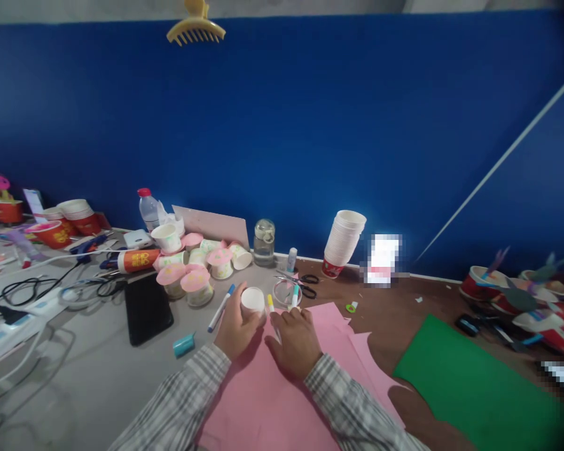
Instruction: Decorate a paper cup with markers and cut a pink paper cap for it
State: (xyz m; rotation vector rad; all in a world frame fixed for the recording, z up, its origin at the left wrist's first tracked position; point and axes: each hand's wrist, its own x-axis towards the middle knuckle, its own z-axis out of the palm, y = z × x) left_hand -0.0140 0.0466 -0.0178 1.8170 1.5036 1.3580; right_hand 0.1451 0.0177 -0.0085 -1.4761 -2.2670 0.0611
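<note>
A small white paper cup point(252, 303) stands mouth up on the pink paper's far edge, and my left hand point(237, 327) is wrapped around its side. My right hand point(295, 341) is curled just beside it, its fingers closed on a marker with a yellow end point(271, 304). Part of that marker's white body is hidden by the fingers. Behind the right knuckles lies a marker with a teal end point(295, 294), near a clear tape roll point(282, 302). Left of the cup rests a blue marker point(221, 308). Pink paper sheets point(263, 401) spread under both forearms.
Decorated cups with pink discs point(196, 282) cluster at the back left, by a black phone point(146, 310) and a teal cylinder point(183, 345). A glass jar point(264, 243), scissors point(309, 287) and a tall cup stack point(342, 244) stand or lie behind. Green paper point(470, 388) lies right.
</note>
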